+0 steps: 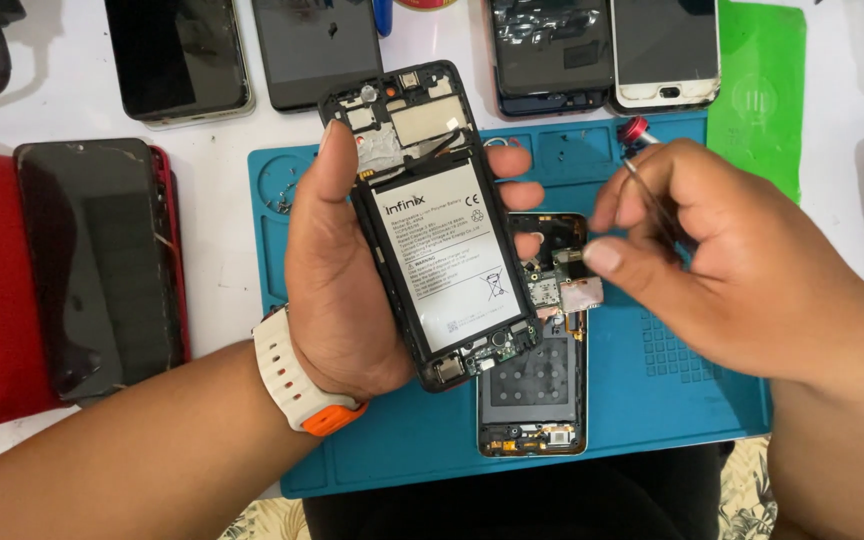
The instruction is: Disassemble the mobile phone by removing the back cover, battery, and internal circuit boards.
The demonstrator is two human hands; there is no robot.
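Currently the left hand [337,290] holds an opened black smartphone with its back cover off and a white-labelled battery showing [437,225], the thumb along one long edge and the fingers [512,160] wrapped round the other — a firm closed grip, screen side to the palm. The right hand [712,260] pinches a pair of thin metal tweezers [642,190] between thumb and forefinger, tips angled down toward the phones; whether the tips carry anything cannot be told. Just under the left hand's fingers a second stripped phone frame with bare circuit boards and a dark empty battery bay [537,380] lies flat on a blue silicone repair mat [672,400], which rests on the white counter [217,220].

For clean work at this step, the judgement is that the held phone should stay level and steady, the tweezers approaching from the side near the right thumb — lightly, clear of the battery's soft face, since a puncture there is the main hazard. Other dark-screened phones [177,55] lie beyond the fingers, well apart.
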